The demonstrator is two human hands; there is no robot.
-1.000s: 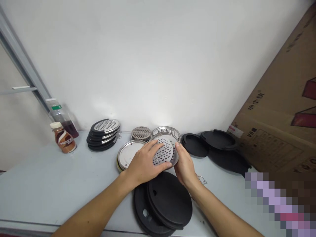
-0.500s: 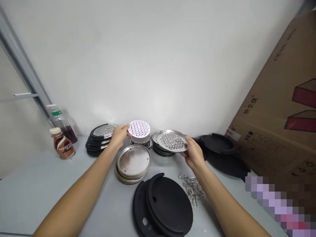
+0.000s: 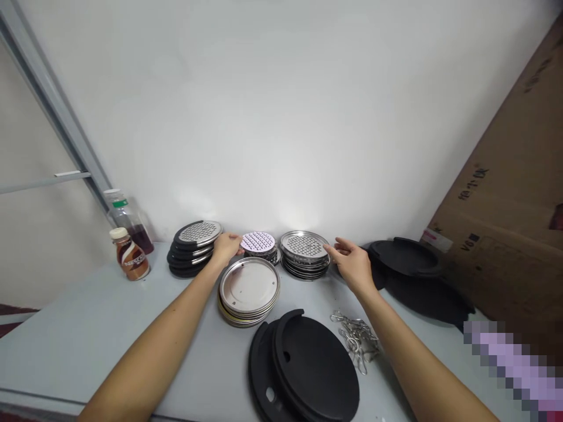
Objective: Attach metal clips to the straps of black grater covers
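Note:
My left hand [image 3: 226, 249] pinches the left edge of a pale, lilac-looking grater disc [image 3: 258, 241], which sits on top of a small stack of perforated discs. Just right of a second stack, my right hand [image 3: 353, 266] has its fingers apart and holds nothing. Its fingertips are by the rim of the silver grater disc [image 3: 303, 245] topping that stack. Plain round metal plates [image 3: 250, 284] are piled in front, between the two arms. Nearest me lie black round holders [image 3: 319, 369], partly overlapping.
Black holders with metal discs [image 3: 189, 252] are stacked at the left. Two bottles, one a brown bottle [image 3: 131, 258], stand beyond them. Metal clips [image 3: 358, 337] lie in a heap under my right forearm. More black holders [image 3: 407, 258] and a cardboard box [image 3: 505, 234] are at the right.
The lilac-looking disc has come down onto its stack. The silver disc now lies on the right stack, and my right hand has let go of it. The view has shifted slightly.

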